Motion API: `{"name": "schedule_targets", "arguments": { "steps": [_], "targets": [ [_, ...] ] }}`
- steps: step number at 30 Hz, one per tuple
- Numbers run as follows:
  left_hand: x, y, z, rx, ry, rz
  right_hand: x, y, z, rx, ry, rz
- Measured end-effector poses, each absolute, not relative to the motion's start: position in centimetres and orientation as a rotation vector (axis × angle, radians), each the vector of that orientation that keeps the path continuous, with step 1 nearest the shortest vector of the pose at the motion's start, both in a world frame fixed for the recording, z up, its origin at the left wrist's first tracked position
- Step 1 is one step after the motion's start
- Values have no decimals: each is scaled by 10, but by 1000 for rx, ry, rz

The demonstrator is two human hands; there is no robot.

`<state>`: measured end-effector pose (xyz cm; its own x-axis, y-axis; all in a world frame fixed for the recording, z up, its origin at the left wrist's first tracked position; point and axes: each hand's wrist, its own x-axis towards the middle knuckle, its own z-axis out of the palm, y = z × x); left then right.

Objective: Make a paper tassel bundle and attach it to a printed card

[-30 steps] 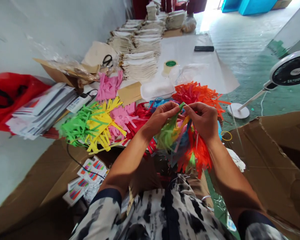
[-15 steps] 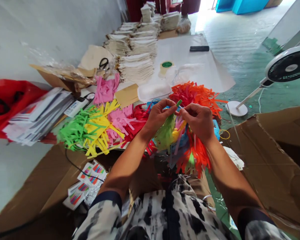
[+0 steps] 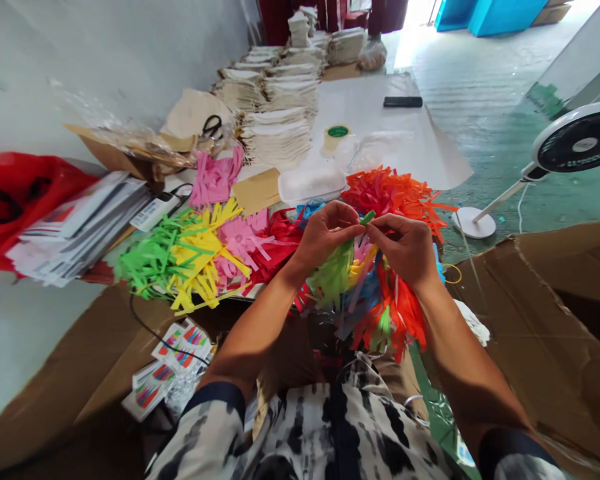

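Both hands meet over the table's near edge. My left hand (image 3: pixel 327 233) pinches a light green paper tassel (image 3: pixel 334 273), whose strips hang below the fingers. The tassel's rolled green top (image 3: pixel 367 217) sticks up between my two hands. My right hand (image 3: pixel 405 243) has thumb and fingertips pressed together at that top; what exactly they grip is too small to make out. Under my right hand hang orange tassels (image 3: pixel 403 313), with blue, yellow and pink strips beside them. More orange and red fringed paper (image 3: pixel 390 193) lies just beyond my hands.
Green strips (image 3: pixel 153 257), yellow strips (image 3: pixel 200 253) and pink strips (image 3: pixel 217 175) lie at left. Scissors (image 3: pixel 211 125), a white tray (image 3: pixel 310 183), a tape roll (image 3: pixel 337 137) and stacked pale bundles (image 3: pixel 277 137) sit farther back. A fan (image 3: pixel 577 140) stands right, near cardboard (image 3: pixel 540 320).
My hands have come closer together, and the green tassel's top has shifted slightly right and down, now tilted between the fingertips. The whole view has moved a little.
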<state>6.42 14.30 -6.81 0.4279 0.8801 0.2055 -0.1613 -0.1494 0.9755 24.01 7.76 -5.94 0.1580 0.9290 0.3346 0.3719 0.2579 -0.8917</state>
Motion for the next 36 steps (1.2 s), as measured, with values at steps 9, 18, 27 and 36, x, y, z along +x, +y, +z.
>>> {"name": "schedule_targets", "arguments": {
  "steps": [9, 18, 27, 36],
  "targets": [
    [70, 141, -61, 1713, 744, 1138, 244, 75, -61, -1334, -1402, 584],
    [73, 137, -48, 1877, 833, 1231, 245, 73, -56, -1294, -1324, 656],
    [90, 133, -68, 1694, 952, 1298, 242, 72, -58, -1271, -1316, 667],
    [96, 126, -73, 1834, 1121, 1389, 239, 75, -60, -1270, -1386, 618]
  ]
}}
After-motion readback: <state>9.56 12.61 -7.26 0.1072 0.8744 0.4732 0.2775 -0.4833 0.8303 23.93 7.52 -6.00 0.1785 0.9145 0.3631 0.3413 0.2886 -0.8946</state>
